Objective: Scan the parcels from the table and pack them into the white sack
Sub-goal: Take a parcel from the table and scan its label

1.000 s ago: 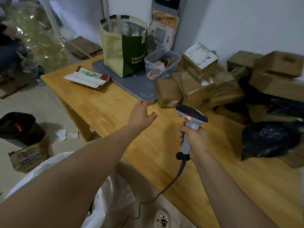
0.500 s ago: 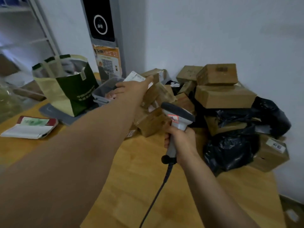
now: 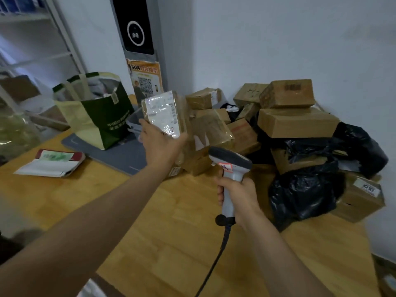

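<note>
Wooden counter (image 3: pixel 171 232) bore a heap of boxes (image 3: pixel 297 123). Before it, the left hand (image 3: pixel 160 146) gripped a labelled parcel (image 3: pixel 164 112), and the right hand (image 3: pixel 240 198) gripped a scanner (image 3: pixel 230 161).

On your left, a green bag (image 3: pixel 100 116) stands on a grey mat (image 3: pixel 120 156); a red-edged packet (image 3: pixel 51 162) lies near it.

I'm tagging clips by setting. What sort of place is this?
Probably a parcel pickup or sorting point: cardboard parcels piled on the table, a barcode scanner in the right hand, a labelled parcel in the left hand, a QR-code poster behind.
</note>
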`<state>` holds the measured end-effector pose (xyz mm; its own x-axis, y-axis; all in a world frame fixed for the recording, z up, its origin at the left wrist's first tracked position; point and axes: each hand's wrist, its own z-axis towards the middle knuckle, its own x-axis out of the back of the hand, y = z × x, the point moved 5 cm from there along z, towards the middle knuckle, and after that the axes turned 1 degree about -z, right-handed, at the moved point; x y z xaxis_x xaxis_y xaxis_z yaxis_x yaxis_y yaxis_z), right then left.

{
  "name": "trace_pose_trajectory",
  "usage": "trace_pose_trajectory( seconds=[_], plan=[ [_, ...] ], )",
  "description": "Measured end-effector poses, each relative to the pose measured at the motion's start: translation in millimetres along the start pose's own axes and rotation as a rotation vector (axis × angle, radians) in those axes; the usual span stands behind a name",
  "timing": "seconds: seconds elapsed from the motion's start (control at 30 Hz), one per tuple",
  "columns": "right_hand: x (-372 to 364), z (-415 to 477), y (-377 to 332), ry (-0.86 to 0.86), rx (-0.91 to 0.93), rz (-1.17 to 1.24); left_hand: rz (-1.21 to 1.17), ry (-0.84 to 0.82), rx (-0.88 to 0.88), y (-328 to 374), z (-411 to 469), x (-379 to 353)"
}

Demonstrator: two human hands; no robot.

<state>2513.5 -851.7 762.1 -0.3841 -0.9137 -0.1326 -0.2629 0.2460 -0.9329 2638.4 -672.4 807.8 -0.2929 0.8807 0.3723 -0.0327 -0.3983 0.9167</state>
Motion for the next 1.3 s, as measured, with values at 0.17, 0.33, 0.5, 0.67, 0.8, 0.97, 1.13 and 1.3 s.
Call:
trace_pose_trajectory(
  seconds=[0.17,0.33,0.5,0.67,0.8,0.97,1.13,1.3],
  plan=[
    [-16.4,-26.8,41.6,-0.051,-0.075,-0.072,0.278,-0.113,0.007,-86.5,-74.4,58.8],
    [-30.5,-48.7,88.3,-0.109,-0.18,-0.221,0.521,-0.263,0.166,-165.9,-131.5,79.2],
    [-40.6,-64.4,127.5,-0.136,-0.265,-0.316,0.625,-0.422,0.286,-202.6,-159.3,78.0],
    [-47.7,-67.1,144.9,-0.08,-0.262,-0.341,0.325,-0.384,0.448,-213.6,-156.3,87.8],
    [-60.6,-69.0,153.4,-0.126,-0.288,-0.321,-0.048,-0.322,0.665,-222.7,-160.9,87.0],
    [-65.5,-71.9,155.7,-0.146,-0.282,-0.272,-0.395,-0.336,0.733,-226.0,-170.5,90.8],
    [-69.5,-74.8,143.3,-0.161,-0.22,-0.239,-0.473,-0.456,0.732,-226.4,-161.9,116.6],
    [-90.1,-84.2,129.8,-0.174,-0.106,-0.34,-0.357,-0.367,0.675,-228.1,-146.7,142.3]
  ],
)
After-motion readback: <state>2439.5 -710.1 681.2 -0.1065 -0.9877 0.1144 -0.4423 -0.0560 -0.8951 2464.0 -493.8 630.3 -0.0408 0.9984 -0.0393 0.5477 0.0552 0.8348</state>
